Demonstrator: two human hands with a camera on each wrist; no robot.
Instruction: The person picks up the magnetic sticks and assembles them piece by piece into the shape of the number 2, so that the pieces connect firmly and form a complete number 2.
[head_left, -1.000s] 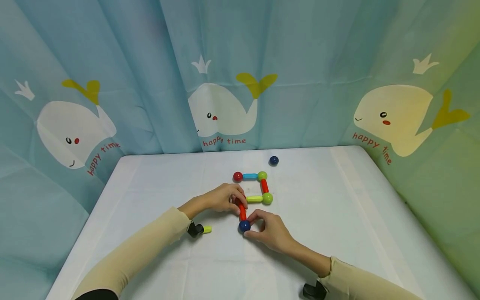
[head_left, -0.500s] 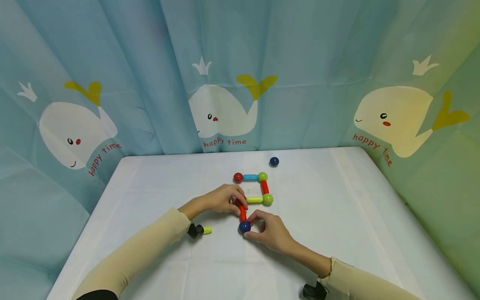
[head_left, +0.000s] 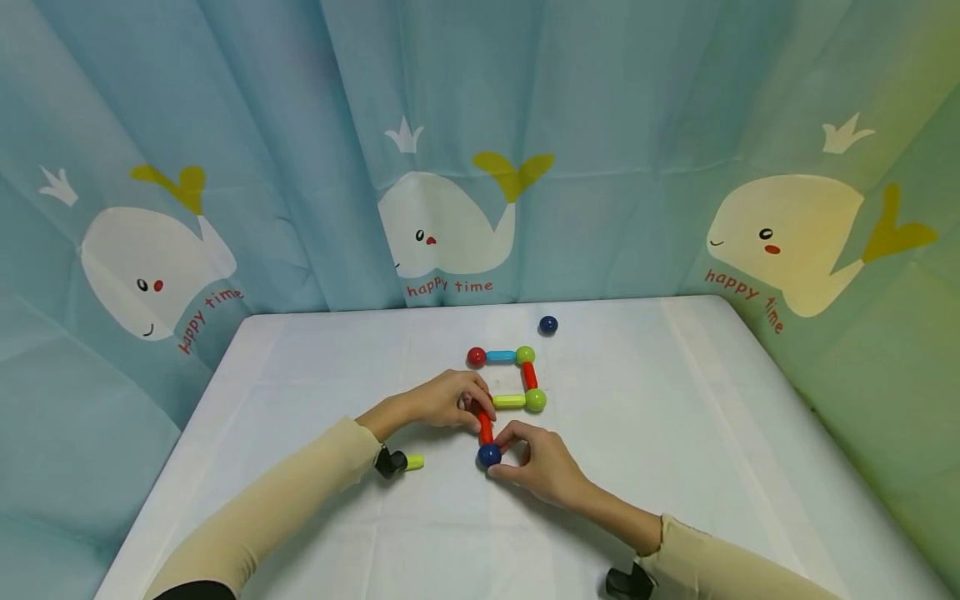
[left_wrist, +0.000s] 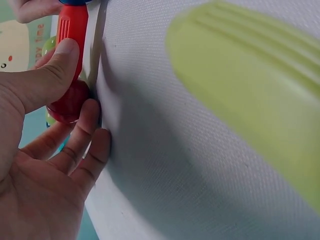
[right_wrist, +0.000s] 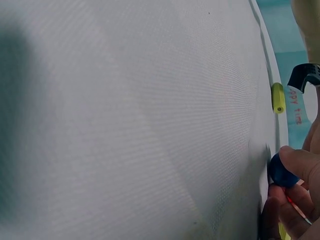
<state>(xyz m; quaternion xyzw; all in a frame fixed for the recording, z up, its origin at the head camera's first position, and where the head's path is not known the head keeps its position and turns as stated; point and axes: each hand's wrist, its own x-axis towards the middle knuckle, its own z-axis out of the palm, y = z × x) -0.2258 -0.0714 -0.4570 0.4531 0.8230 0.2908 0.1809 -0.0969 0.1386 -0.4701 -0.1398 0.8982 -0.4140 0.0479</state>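
My left hand [head_left: 450,397] holds a red rod [head_left: 486,428] at its joint with a dark red ball [left_wrist: 70,102]. In the left wrist view the thumb presses on the rod and the fingers curl about the ball, which the hand mostly hides in the head view. At the rod's near end sits a dark blue ball [head_left: 489,455], pinched between thumb and fingers of my right hand [head_left: 546,467]. A yellow-green rod [head_left: 509,402] runs right from the left fingertips to a green ball [head_left: 536,400]. From there a second red rod [head_left: 530,375] leads to another green ball [head_left: 525,356].
A light blue rod [head_left: 501,357] joins the far green ball to a red ball [head_left: 476,357]. One loose dark blue ball [head_left: 548,326] lies near the table's back edge. Beside the left wrist lies a loose yellow-green rod [head_left: 415,462], partly hidden. A patterned curtain [head_left: 600,167] hangs behind the white table [head_left: 660,400].
Both hands keep their hold on the red rod and the blue ball, almost still. The whole head view has shifted very slightly downward.
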